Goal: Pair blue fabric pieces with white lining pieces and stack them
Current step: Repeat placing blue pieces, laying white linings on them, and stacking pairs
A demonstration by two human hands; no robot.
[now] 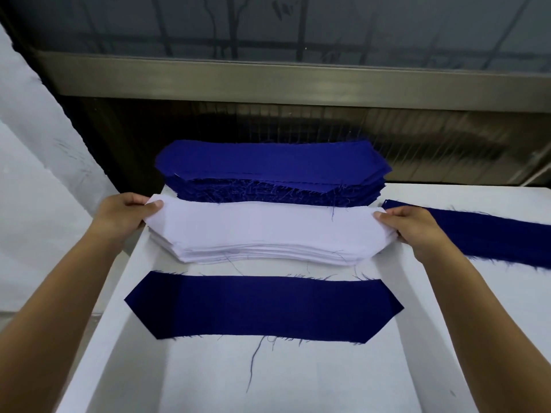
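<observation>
A thick stack of blue fabric pieces (pixel 268 171) lies at the far edge of the white table (pixel 298 380). Just in front of it sits a stack of white lining pieces (pixel 262 231). My left hand (pixel 122 213) pinches the left end of the top white piece, thumb on top. At the right end of that piece, my right hand (pixel 414 226) pinches it the same way. One single blue piece (pixel 262 308) lies flat on the table nearer to me, with frayed threads along its edges.
Another blue piece (pixel 492 236) lies on the table at the right, behind my right hand. A loose blue thread (pixel 253 365) trails toward me. A dark window with a metal sill (pixel 298 81) rises behind the table. A white wall (pixel 38 162) stands at left.
</observation>
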